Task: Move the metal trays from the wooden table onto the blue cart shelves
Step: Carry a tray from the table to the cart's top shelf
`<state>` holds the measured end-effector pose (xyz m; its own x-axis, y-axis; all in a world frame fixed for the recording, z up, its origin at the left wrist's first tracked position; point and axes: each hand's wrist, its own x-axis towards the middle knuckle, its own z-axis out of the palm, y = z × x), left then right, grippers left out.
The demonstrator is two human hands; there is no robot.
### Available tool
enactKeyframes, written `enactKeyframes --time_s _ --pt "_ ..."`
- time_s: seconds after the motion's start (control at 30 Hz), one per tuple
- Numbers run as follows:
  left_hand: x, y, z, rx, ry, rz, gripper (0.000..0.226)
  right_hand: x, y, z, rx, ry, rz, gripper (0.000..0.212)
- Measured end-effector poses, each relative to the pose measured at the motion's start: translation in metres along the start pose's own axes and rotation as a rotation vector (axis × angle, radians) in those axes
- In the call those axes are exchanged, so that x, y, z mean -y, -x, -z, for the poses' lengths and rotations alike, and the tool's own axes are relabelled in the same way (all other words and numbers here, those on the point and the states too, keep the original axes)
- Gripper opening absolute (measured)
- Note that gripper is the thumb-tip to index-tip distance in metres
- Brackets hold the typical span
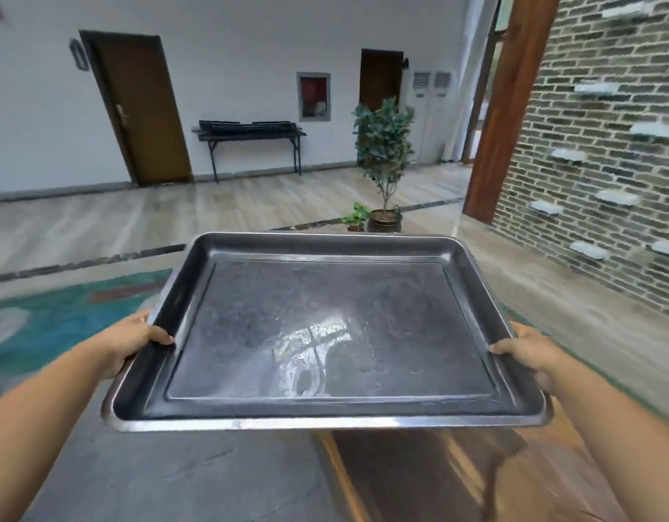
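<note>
One metal tray (325,333) is held in the air in front of the person, above a wooden surface (419,476) that is seen just under its near rim and is probably the table. The tray is kept almost level, open side up, and it is empty. Its long axis runs from side to side, across the body, and its short axis points away from the person.

The left hand (133,342) is closed on the left short side of the tray, with the thumb laid over the rim and the other fingers hidden below it. The right hand (528,350) is closed on the right short side in the same manner. Both hands are set nearer to the near rim of the tray than to the far rim, so neither hand is clearly closer to the target.

The blue cart is not seen. Beyond the far rim of the tray only a potted plant (384,163) and a dark table at the wall (250,135) are visible. It is judged that the tray must be turned with the body toward the cart and slid in with one edge first.
</note>
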<state>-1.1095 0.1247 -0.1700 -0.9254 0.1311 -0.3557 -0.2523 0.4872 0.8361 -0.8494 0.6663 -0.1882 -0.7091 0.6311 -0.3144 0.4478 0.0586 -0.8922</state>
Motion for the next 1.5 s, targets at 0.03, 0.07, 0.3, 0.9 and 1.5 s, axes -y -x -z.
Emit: enactKeyframes --time_s 0.03,0.07,0.3,0.9,1.5 --pt "0.006 -0.009 0.027 -0.026 0.004 -0.002 0.04 0.016 -0.012 -0.031 0.027 0.013 0.017 0.043" --pt "0.012 -0.017 0.048 -0.04 0.005 -0.005 0.039 0.029 -0.02 -0.054 0.042 0.023 0.032 0.042" --pt "0.063 -0.064 0.188 -0.197 0.071 0.072 0.032 0.11 -0.064 -0.225 0.179 0.095 0.104 0.034" --pt "0.042 -0.261 0.259 -0.215 0.135 0.118 0.033 0.19 -0.255 -0.393 0.283 0.082 0.097 0.039" --pt "-0.122 -0.616 0.151 0.136 0.032 0.043 0.047 0.214 -0.455 -0.366 -0.049 0.064 -0.092 0.03"
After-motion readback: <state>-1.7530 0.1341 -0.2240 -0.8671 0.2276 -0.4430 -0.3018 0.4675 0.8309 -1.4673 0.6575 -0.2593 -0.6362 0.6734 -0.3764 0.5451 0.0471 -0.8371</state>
